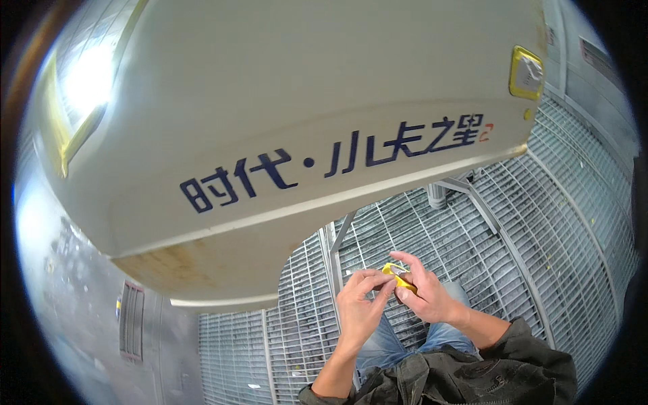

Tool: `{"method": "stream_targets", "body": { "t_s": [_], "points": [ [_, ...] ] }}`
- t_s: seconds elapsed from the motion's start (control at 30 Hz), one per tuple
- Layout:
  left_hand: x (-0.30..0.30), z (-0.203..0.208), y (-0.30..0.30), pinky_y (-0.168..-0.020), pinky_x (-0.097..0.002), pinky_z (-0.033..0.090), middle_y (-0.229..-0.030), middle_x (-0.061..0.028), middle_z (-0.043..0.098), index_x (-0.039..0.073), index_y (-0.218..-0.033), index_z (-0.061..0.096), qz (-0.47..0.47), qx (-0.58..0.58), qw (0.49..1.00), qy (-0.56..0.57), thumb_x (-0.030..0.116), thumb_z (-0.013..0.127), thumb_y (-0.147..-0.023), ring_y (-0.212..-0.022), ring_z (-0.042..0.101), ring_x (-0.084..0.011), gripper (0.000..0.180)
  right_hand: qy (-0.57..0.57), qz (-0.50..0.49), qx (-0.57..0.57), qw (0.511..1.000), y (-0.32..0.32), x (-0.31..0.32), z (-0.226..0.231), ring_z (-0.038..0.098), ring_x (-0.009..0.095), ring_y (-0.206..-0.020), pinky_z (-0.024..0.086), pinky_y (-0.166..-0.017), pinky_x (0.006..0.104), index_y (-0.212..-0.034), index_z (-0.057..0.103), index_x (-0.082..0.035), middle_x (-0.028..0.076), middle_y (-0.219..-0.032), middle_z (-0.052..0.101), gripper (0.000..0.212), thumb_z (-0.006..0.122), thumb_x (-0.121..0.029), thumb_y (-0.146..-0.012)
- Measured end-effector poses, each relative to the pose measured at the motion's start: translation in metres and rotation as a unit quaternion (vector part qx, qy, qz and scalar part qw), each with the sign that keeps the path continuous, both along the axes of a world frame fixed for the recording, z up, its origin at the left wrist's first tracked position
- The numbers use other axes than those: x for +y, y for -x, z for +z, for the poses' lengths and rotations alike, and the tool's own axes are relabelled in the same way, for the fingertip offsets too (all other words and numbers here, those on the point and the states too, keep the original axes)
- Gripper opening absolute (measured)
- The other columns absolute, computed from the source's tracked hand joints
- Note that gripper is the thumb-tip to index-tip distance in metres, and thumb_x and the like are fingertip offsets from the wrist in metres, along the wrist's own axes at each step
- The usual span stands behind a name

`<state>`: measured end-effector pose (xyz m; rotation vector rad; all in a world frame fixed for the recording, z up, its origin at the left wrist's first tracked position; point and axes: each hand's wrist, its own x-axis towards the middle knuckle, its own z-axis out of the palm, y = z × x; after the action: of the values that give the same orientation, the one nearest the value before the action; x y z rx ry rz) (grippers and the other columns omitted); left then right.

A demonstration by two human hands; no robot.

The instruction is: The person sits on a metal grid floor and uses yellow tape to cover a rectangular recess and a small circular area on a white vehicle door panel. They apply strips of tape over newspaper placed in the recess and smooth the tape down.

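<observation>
My right hand (432, 297) grips a small yellow item (405, 280) with a grey patch in its middle, held low below the vehicle panel. Its colour is like the yellow masking tape on the panel, but its exact kind is unclear. The fingers of my left hand (364, 300) are closed in a pinch at the item's left side, thumb and fingertips against it. Above both hands spreads a cream-white vehicle door panel (337, 74) with dark blue lettering and brownish stains along its lower edge. My fingers hide part of the yellow item.
Yellow masking tape frames a door handle recess (526, 73) at upper right and edges the window (64, 145) at upper left. A metal support stand (466, 185) shows beneath the panel. Underfoot lies metal grating (520, 270). A wall with a vent (131, 320) stands at left.
</observation>
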<state>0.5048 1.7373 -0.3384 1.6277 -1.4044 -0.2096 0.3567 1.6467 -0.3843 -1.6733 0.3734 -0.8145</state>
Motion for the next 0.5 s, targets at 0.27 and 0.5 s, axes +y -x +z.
{"method": "stream_targets", "body": {
  "t_s": [0.27,0.5],
  "points": [
    [0.004,-0.008,0.012,-0.069,-0.0312,0.056,-0.097,-0.01,0.07,-0.001,-0.1,0.071,0.019,0.011,1.0,0.007,0.006,0.076,-0.092,-0.083,0.07,-0.0206,0.011,-0.074,0.078,-0.023,0.994,0.016,-0.001,-0.004,0.069,0.016,-0.073,0.053,-0.07,0.0291,-0.153,0.037,-0.002,0.008,-0.079,0.07,0.059,0.056,-0.011,-0.098],
    [0.042,0.013,0.017,-0.07,-0.0301,0.055,-0.099,-0.0089,0.069,0.0,-0.097,0.069,-0.009,0.018,0.999,-0.041,0.005,0.074,-0.094,-0.079,0.067,-0.018,0.008,0.165,0.106,0.02,0.98,0.021,-0.023,-0.007,0.077,0.017,-0.069,0.06,-0.063,0.0289,-0.136,0.063,-0.007,0.01,-0.079,0.076,0.036,0.061,-0.007,-0.1]
  ]
}}
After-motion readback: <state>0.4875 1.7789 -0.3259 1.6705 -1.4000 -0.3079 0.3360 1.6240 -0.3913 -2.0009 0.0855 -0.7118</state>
